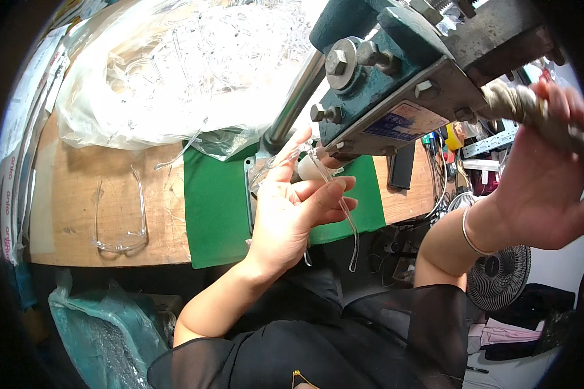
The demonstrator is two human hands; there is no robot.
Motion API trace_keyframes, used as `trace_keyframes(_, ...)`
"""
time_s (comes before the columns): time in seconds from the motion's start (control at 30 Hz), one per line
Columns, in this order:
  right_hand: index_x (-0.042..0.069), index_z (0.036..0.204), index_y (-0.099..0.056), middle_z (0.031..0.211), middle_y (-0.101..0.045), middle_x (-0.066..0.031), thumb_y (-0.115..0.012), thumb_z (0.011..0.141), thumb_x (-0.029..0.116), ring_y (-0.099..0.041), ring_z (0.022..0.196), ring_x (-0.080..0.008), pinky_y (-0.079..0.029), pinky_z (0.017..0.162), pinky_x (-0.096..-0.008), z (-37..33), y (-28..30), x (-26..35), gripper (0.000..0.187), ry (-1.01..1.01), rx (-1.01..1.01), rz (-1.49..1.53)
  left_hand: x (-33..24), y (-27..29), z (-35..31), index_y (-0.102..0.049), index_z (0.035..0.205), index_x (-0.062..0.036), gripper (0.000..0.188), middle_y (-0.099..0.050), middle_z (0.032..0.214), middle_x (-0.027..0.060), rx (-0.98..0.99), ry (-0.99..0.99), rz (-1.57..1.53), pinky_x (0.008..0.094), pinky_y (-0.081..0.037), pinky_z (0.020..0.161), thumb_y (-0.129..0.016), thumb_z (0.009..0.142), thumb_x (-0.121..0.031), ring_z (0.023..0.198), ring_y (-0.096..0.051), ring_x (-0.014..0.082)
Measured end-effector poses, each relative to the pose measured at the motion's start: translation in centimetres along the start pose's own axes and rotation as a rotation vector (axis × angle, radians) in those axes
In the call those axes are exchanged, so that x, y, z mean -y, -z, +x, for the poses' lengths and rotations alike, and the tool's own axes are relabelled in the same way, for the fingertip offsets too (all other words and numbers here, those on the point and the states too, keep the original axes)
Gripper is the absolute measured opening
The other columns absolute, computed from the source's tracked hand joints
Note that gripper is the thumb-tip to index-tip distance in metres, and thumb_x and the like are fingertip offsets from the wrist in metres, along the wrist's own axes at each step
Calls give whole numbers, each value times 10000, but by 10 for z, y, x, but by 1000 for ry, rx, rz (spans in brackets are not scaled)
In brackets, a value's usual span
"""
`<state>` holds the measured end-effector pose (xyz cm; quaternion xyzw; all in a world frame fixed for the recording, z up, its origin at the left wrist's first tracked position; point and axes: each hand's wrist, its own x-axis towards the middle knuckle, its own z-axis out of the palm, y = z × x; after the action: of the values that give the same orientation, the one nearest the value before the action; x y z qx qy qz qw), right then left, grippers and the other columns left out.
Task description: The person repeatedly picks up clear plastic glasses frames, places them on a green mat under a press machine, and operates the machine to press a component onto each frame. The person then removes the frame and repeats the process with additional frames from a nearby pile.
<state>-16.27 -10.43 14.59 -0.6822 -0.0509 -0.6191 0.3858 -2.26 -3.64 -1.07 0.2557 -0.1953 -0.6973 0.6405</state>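
Observation:
My left hand (289, 207) holds a clear plastic glasses frame (352, 230) under the head of a teal hand press (383, 97). Thumb and fingers are pinched around it, and one temple arm hangs below them. A white rounded piece (310, 170) sits beside the fingers, beneath the press; the exact contact there is hidden. At the right, my right hand (538, 175) is wrapped around the press lever (516, 107), which is bound in cloth. Another clear glasses frame (120, 246) lies on the wooden table to the left.
A large translucent bag (91, 110) full of clear frame parts covers the back left. Under the press lies a green mat (214, 227) on the wooden table (65, 214). A black box-like object (401, 166), tools and cables crowd the right; a fan (499, 275) stands below.

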Motion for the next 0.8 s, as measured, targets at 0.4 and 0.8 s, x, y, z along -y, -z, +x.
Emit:
trace_keyframes(0.4,188,656,-468,668,-375,54,-668,609,564,-359,692,-120,-216,924,-352,-72,9,9,429,86,189,-242,2,-6,10,-151,1342,-119,753,-586,918,92,-31,40,-60,279,-520,674,-637,769,-81,745,-605,170)
trace_keyframes(0.8,-31,1069,-485,1073,-510,-171,-465,850,227,-493,1002,-243,-378,875,-330,-117,70,-29,338,-89,110,-729,-5,37,-36,-531,998,-37,268,-367,1262,234,95,-444,125,350,-424,850,-478,856,-258,1022,-509,255)
